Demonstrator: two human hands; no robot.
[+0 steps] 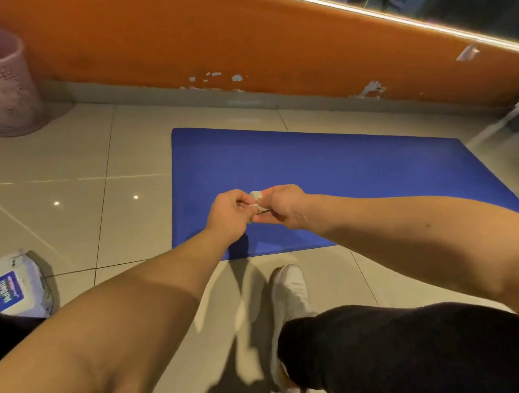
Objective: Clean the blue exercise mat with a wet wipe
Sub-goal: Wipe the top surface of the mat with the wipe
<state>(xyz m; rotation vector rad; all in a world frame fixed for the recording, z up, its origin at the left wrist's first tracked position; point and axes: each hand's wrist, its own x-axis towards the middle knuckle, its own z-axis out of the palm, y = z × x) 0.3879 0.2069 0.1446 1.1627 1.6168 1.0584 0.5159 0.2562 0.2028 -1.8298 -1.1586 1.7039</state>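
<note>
The left hand (229, 210) pinches one side of a small whitish wad with curled fingers and thumb. The right hand (282, 206) grips the other side, its fingers folded round the bunched cloth. This is the wet wipe (257, 200), crumpled or folded so tight that little of it shows. I cannot tell whether the hands are teasing it open or squeezing it. It appears to be held in the air over the near part of the blue exercise mat (325, 170) rather than touching it. The wipe should handle as something very light, limp and damp. It will cling to itself and ball up under pressure, so it is best taken by two corners, drawn open, and laid flat under spread fingers before any stroke. The mat lies flat on the tiled floor (74, 161), with its far edge near the orange wall (158, 38). It looks thin and soft, and on such glossy tiles it may creep or ruck at an edge if rubbed hard. The free hand pressing down beside the wiped area would likely steady it. A white shoe (289, 289) stands on the tiles just short of the mat's near edge. A pack of wipes (17, 284) lies on the floor well to the left, and a pink basket (7, 81) stands in the far left corner.
</note>
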